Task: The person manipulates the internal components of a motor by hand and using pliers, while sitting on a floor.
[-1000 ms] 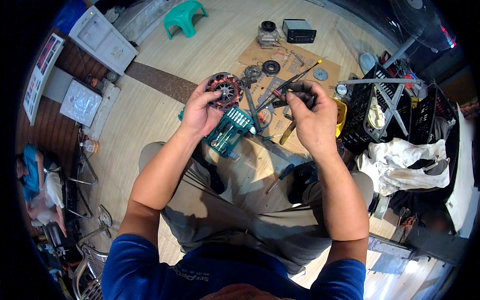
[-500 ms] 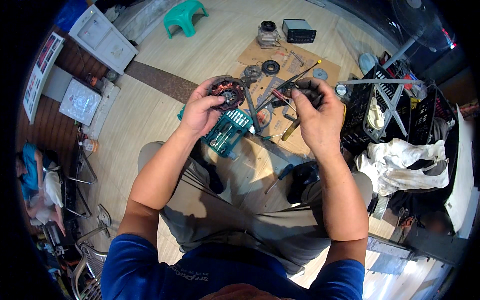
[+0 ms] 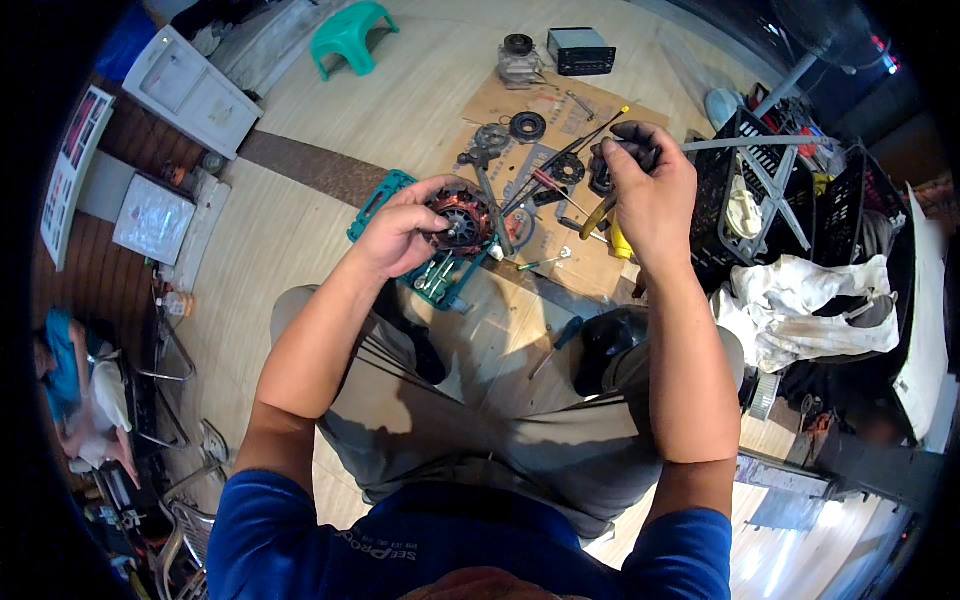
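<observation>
My left hand (image 3: 400,232) grips a round motor part with copper windings (image 3: 468,207), its thumb pressed near the hub and the open face turned up. My right hand (image 3: 655,190) is raised over the cardboard, thumb and fingers pinched together. Between those darkened fingertips sits a small black piece (image 3: 602,176), too dark to name. Below the left hand lies a green socket-set case (image 3: 372,205) holding tools, partly covered by the motor part. A red-handled screwdriver (image 3: 545,180) and a curved yellowish handle (image 3: 597,216) lie between the hands.
Cardboard (image 3: 483,112) on the floor carries a black ring (image 3: 528,126) and other loose parts. Beyond are a car radio (image 3: 582,55) and a green stool (image 3: 350,35). Black crates (image 3: 735,190) and white rags (image 3: 800,310) stand right. A blue-handled screwdriver (image 3: 568,333) lies by my shoe.
The motor part has tilted, showing more of its hub and windings. My right hand has risen slightly away from the cardboard, uncovering a yellow object beneath it. The view has shifted slightly.
</observation>
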A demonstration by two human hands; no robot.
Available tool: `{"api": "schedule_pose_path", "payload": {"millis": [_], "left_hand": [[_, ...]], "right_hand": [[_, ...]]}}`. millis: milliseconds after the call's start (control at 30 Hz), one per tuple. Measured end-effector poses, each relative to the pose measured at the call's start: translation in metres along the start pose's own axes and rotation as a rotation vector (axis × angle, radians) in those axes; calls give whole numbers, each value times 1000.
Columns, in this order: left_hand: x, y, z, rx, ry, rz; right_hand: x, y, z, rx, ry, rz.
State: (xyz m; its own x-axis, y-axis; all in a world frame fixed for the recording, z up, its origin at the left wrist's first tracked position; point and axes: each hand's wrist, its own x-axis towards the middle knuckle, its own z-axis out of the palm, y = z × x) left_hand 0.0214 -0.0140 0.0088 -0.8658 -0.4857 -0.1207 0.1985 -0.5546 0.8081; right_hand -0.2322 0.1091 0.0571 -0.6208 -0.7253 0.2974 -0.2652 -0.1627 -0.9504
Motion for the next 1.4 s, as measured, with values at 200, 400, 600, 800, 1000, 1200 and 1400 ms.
{"api": "schedule_pose_path", "payload": {"millis": [200, 400, 600, 800, 1000, 1200, 1400], "left_hand": [[-2, 4, 3, -122, -75, 83], [-2, 7, -5, -195, -132, 221], [-6, 9, -7, -224, -75, 218], [-8, 8, -4, -219, 8, 258], [-3, 14, 0, -151, 3, 348], [-16, 13, -8, 20, 146, 352], [-7, 13, -3, 52, 126, 350]], "right_hand": [[10, 17, -7, -131, 65, -2], [4, 15, -9, -141, 52, 144], [0, 33, -13, -13, -1, 269], [-11, 87, 6, 137, -55, 382], [-57, 216, 8, -640, -405, 326], [-118, 304, 23, -1071, -804, 359], [-139, 328, 33, -1286, -998, 502]]}}
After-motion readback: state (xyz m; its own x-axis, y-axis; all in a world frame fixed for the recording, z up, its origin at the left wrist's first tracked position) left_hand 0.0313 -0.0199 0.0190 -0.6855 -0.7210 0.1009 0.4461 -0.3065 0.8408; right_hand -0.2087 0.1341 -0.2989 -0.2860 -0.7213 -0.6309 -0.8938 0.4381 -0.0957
